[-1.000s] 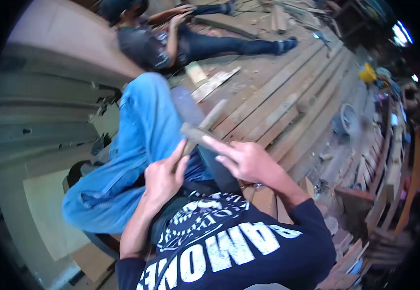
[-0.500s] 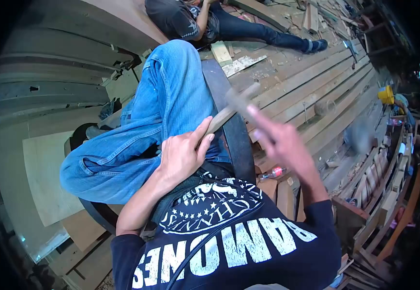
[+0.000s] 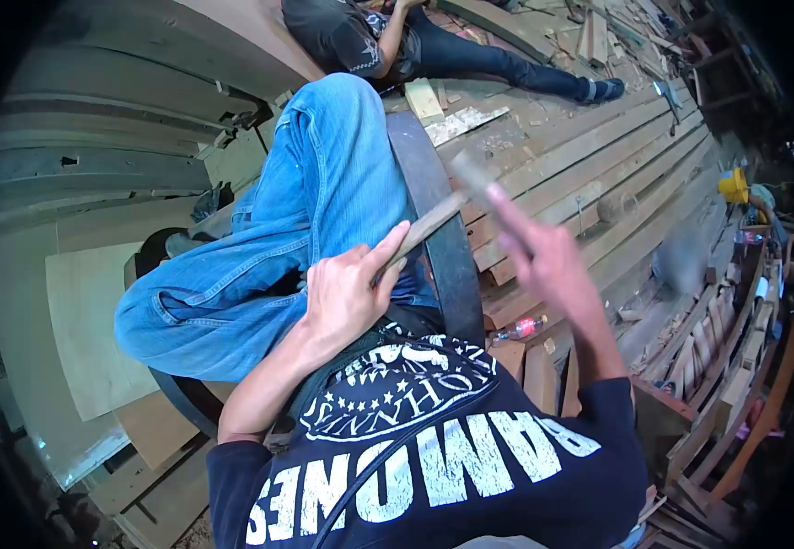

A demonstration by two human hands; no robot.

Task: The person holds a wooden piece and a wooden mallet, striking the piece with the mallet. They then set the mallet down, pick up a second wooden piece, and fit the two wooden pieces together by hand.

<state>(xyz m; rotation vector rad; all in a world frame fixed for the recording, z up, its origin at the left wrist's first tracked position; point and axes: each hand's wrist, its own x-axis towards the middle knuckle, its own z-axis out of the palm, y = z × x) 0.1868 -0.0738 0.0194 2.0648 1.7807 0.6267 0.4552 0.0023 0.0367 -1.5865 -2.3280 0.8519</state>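
Observation:
My left hand [image 3: 347,291] is closed round the near end of a slim wooden stick [image 3: 431,224], which points up and to the right over a dark curved board [image 3: 426,174] by my knee. My right hand [image 3: 551,270] grips a flat grey-brown strip [image 3: 481,178], with the index finger laid along it. That strip slants across the far tip of the stick, overlapping it in this view. Motion blurs the right fingers, and I cannot tell what kind of tool or piece the strip is.
Long planks [image 3: 580,169] lie side by side at the right. A person [image 3: 356,41] sits at the top with one leg stretched out. A plastic bottle [image 3: 520,328] rests by my right elbow. A yellow container [image 3: 733,186] and stacked wood [image 3: 735,384] stand farther right.
My right hand has drawn the strip a little to the right, from across the stick to its far tip. The left hand has stayed nearly in place, still holding the stick.

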